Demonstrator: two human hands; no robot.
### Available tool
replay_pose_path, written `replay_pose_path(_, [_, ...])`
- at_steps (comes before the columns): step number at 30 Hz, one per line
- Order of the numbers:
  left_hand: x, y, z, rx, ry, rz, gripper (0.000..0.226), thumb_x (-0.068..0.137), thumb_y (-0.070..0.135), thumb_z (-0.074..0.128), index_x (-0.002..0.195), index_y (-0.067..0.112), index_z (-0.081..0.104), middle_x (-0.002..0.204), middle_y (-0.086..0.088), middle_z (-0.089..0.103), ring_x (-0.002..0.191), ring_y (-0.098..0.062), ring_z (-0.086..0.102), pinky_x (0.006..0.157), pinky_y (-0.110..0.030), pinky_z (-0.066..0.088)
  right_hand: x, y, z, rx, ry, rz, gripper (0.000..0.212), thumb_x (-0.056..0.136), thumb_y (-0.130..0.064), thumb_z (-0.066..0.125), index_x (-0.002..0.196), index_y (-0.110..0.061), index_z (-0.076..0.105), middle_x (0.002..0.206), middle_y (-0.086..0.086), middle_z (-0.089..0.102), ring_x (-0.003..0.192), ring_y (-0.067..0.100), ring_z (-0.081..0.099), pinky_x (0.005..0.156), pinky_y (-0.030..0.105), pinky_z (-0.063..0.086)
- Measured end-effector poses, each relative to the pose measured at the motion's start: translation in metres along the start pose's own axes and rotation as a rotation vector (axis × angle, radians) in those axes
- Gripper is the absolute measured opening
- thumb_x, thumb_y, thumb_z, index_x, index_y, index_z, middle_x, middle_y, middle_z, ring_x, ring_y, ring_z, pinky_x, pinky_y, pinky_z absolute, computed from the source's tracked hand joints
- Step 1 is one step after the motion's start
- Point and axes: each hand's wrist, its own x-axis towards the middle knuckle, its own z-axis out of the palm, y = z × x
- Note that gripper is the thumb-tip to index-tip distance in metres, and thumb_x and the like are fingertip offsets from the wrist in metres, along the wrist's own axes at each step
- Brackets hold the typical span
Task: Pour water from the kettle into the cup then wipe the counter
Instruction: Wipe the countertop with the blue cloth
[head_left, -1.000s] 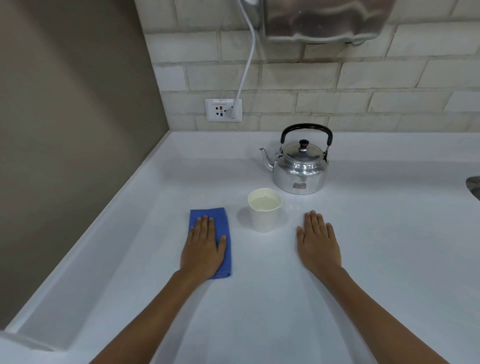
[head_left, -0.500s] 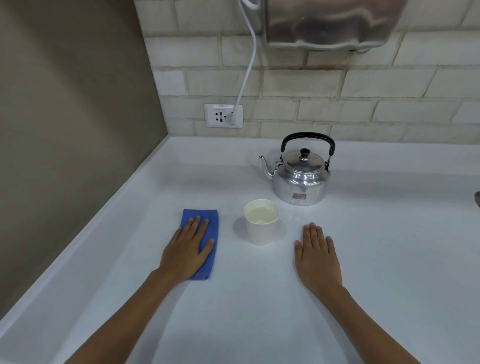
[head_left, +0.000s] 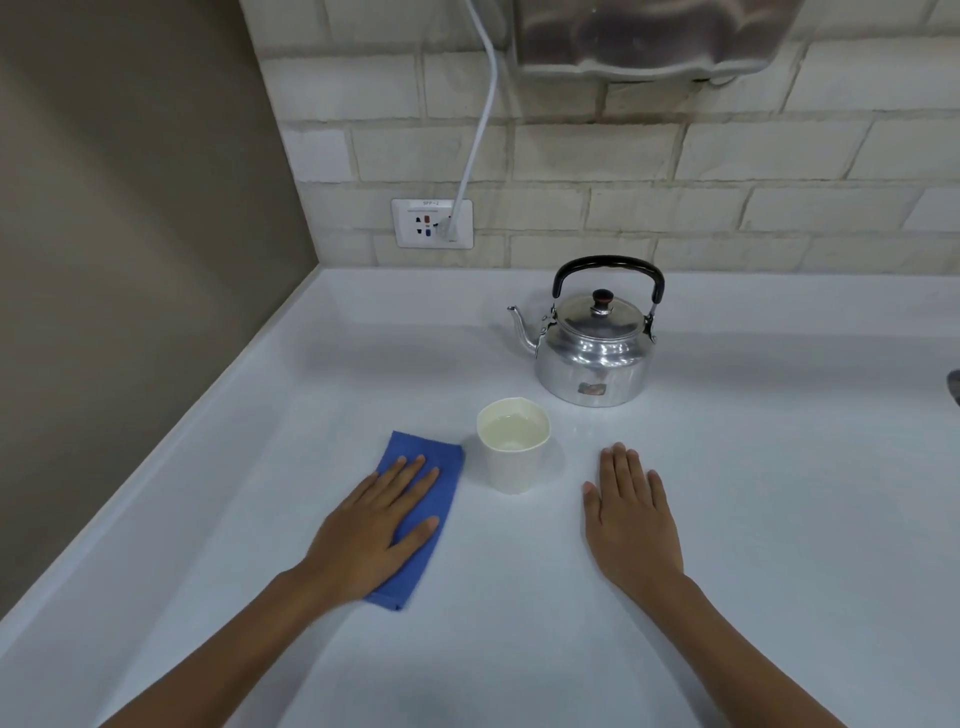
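Note:
A white paper cup (head_left: 514, 470) with water in it stands on the white counter (head_left: 363, 358). Behind it to the right is a shiny metal kettle (head_left: 595, 358), upright, lid on, black handle raised, spout pointing left. Left of the cup a folded blue cloth (head_left: 418, 452) lies on the counter, and my left hand (head_left: 376, 527) presses flat on it with fingers spread. To the right of the cup my right hand (head_left: 631, 519) rests palm down on the bare counter, holding nothing.
A brown side wall borders the counter's raised left edge. On the brick back wall are a socket (head_left: 432, 223) with a white cord (head_left: 478, 130) plugged in and a metal fixture (head_left: 649, 36) above. A dark object (head_left: 955, 384) pokes in at the right edge.
My left hand has slid the blue cloth a little to the left and turned it so that it lies at a slant. The right hand, cup and kettle have stayed put.

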Motion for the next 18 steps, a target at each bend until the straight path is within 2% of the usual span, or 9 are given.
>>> replay_pose_path(3, [0.023, -0.013, -0.004, -0.012, 0.037, -0.162, 0.063, 0.092, 0.056, 0.022, 0.145, 0.034, -0.003, 0.156, 0.012, -0.006, 0.143, -0.005, -0.009, 0.118, -0.025, -0.002, 0.001, -0.001, 0.002, -0.002, 0.012, 0.015, 0.055, 0.098, -0.033, 0.01, 0.145, -0.008, -0.005, 0.158, 0.008, -0.004, 0.145, 0.019, -0.006, 0.119, 0.036, -0.003])
replay_pose_path(6, [0.062, -0.003, 0.0, 0.008, 0.044, -0.273, 0.061, 0.096, 0.049, 0.024, 0.147, 0.025, 0.001, 0.159, 0.001, -0.003, 0.146, -0.016, -0.004, 0.119, -0.033, 0.002, 0.002, -0.003, 0.003, -0.007, 0.017, 0.021, 0.055, 0.098, -0.033, 0.009, 0.145, -0.007, -0.007, 0.158, 0.008, -0.005, 0.145, 0.019, -0.007, 0.118, 0.036, -0.004])
replay_pose_path(12, [0.116, 0.008, 0.008, 0.024, 0.005, -0.14, 0.058, 0.097, 0.046, 0.022, 0.147, 0.026, 0.001, 0.159, 0.002, -0.001, 0.146, -0.017, -0.004, 0.119, -0.034, 0.002, 0.002, -0.004, 0.002, 0.002, 0.021, 0.013, 0.055, 0.098, -0.031, 0.012, 0.144, -0.006, -0.006, 0.158, 0.01, -0.004, 0.145, 0.021, -0.006, 0.118, 0.037, -0.005])
replay_pose_path(18, [0.164, -0.001, 0.005, 0.063, 0.013, -0.126, 0.055, 0.098, 0.042, 0.022, 0.148, 0.023, 0.007, 0.159, -0.001, 0.006, 0.146, -0.021, 0.004, 0.118, -0.037, 0.01, 0.0, -0.004, 0.0, 0.011, 0.007, 0.006, 0.055, 0.098, -0.031, 0.01, 0.144, -0.007, -0.008, 0.158, 0.009, -0.006, 0.145, 0.02, -0.009, 0.117, 0.036, -0.008])
